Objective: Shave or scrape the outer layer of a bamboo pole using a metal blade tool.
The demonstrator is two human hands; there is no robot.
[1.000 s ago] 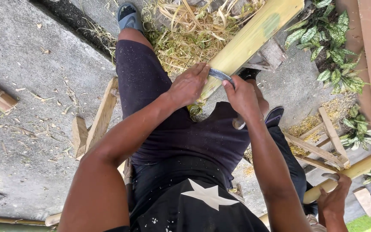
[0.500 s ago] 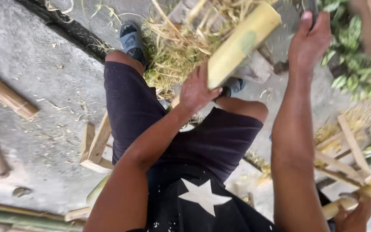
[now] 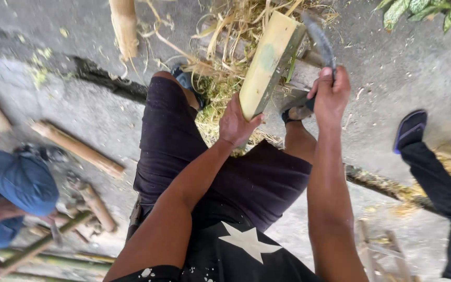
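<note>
The left hand (image 3: 234, 124) is wrapped round the lower end of a thick split bamboo piece (image 3: 268, 65), steadying it between the knees so it leans up and away from the body. The right hand (image 3: 331, 96) is closed tight on the handle of a curved dark blade (image 3: 319, 42), raised just beside the upper edge of the bamboo; whether the metal touches the wood I cannot tell.

The worry, as I see it, is how near the holding hand sits to the line of the cut. If the blade glances off the hard green skin or runs down the grain faster than meant, it could travel straight toward those fingers or the bare knee (image 3: 165, 83) below. The bamboo looks braced only by one grip and the legs, so a twist could throw the stroke off.

A heap of dry shavings (image 3: 225, 31) lies about the sandalled feet on the concrete floor (image 3: 403, 68), loose footing if weight shifts. Another person's leg in a dark shoe (image 3: 411, 128) stands near on the right, and someone in a blue cap (image 3: 19, 180) crouches at the left among cut poles (image 3: 76, 149), both close enough to matter if the blade slips.
</note>
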